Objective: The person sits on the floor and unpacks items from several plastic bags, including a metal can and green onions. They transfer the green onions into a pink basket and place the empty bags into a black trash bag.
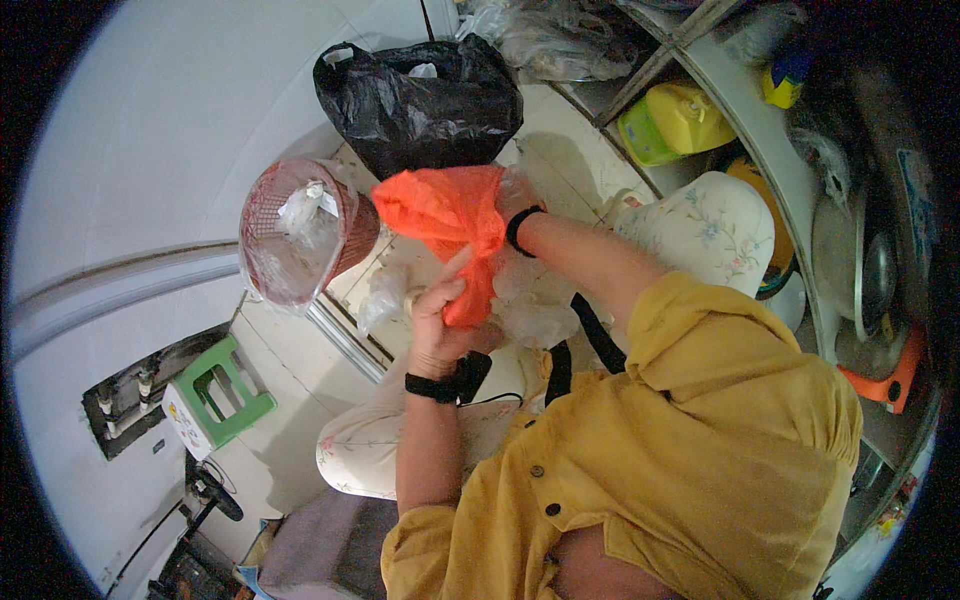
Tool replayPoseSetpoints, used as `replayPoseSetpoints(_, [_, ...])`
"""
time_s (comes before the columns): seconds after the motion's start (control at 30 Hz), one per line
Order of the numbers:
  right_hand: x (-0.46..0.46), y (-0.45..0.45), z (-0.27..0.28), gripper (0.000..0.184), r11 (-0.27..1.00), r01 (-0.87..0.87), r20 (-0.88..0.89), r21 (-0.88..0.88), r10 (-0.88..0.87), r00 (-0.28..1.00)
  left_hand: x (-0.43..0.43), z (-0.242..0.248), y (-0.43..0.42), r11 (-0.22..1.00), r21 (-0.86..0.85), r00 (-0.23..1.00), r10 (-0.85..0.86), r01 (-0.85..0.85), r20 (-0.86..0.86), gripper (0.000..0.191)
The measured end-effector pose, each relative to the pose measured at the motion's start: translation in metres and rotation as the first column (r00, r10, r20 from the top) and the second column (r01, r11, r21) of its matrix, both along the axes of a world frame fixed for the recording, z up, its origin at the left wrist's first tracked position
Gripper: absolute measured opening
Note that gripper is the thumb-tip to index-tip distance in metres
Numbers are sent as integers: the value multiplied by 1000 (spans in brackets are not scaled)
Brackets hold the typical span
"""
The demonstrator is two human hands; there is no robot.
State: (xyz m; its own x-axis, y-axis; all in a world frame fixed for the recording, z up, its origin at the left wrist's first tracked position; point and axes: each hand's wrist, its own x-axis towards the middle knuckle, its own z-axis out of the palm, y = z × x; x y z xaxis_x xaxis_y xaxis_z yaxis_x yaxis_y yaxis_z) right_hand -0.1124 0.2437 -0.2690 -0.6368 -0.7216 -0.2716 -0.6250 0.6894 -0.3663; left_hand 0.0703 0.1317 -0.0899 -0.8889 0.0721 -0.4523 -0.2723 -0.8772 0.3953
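Observation:
A bright orange-red plastic bag (457, 206) is bunched between my two hands, above the tiled floor. My left hand (439, 319), with a black band at the wrist, grips its gathered lower part, a finger lying along the plastic. My right hand (519, 196), also with a black wristband, is at the bag's right side; it is blurred and partly hidden, and its grip cannot be made out. Thin clear plastic (536, 311) lies below the bag, between my forearms. Just behind the orange-red bag stands a black plastic bag (427, 112) with something white in its opening.
A red mesh waste basket (259, 225) with a clear liner stands at the left. Lower left is a green and white stool (255, 409). Shelving (720, 82) at the right holds a yellow-green container (667, 127). Clear plastic bags (562, 37) lie at the top.

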Motion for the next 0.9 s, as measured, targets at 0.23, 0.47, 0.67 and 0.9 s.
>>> replayPoseSetpoints(0.23, [-21, -10, 47, 30, 969, -234, -40, -73, 232, 972, -31, -27, -45, 910, -122, 918, 397, -397, -24, 42])
replayPoseSetpoints(0.47, [27, -17, 168, 26, 873, -480, -111, 88, 488, 866, -40, -31, -61, 742, -492, 853, 521, -456, -4, 42])
replayPoseSetpoints(0.67, [112, 31, 114, 40, 597, -780, 348, 191, 701, 622, -9, -76, -97, 493, -658, 590, 802, -569, 92, 37])
replayPoseSetpoints(0.9, [119, 68, -2, 46, 552, -783, 822, 288, 277, 498, 72, -201, -141, 649, -755, 507, 621, 95, 597, 24])
